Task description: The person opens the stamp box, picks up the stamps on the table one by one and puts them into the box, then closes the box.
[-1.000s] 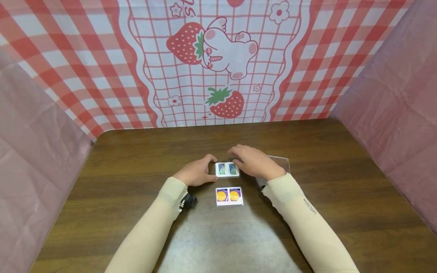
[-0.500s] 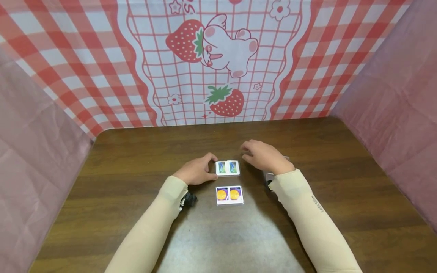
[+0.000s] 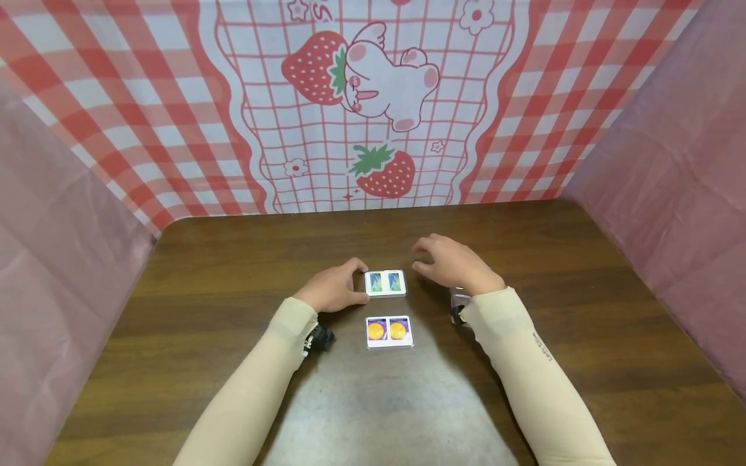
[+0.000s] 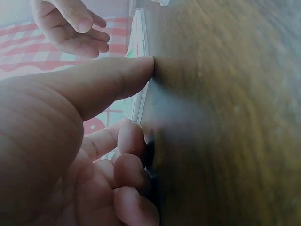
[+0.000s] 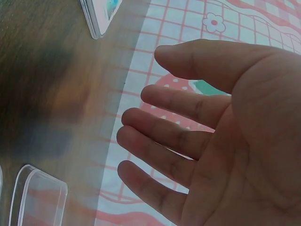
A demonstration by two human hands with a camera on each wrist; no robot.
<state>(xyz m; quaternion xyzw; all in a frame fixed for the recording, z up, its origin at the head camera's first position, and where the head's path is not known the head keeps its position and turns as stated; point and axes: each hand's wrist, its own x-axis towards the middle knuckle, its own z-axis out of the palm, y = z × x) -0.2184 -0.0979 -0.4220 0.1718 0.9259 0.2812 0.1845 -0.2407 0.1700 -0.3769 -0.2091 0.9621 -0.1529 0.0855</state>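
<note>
A flat clear case with two blue-green picture cards [image 3: 385, 283] lies on the table. My left hand [image 3: 332, 288] holds its left end, thumb at the near corner and index finger at the far one; the left wrist view shows the case [image 4: 137, 99] edge-on behind the thumb. Close by on the near side lies a similar case with two purple-and-orange picture cards [image 3: 389, 331]. My right hand [image 3: 451, 262] hovers to the right of the first case, fingers loosely bent and holding nothing, as its open palm [image 5: 244, 155] in the right wrist view shows.
A clear plastic box or lid [image 5: 44, 197] lies on the table below my right wrist, mostly hidden by it in the head view. The brown wooden table [image 3: 245, 252] ends at a red-and-white strawberry cloth [image 3: 315, 129]. Pink cloth [image 3: 658, 162] hangs at both sides.
My right hand has drawn off the far case to the right, uncovering its right end and covering more of the clear box. The left hand has stayed on the case.
</note>
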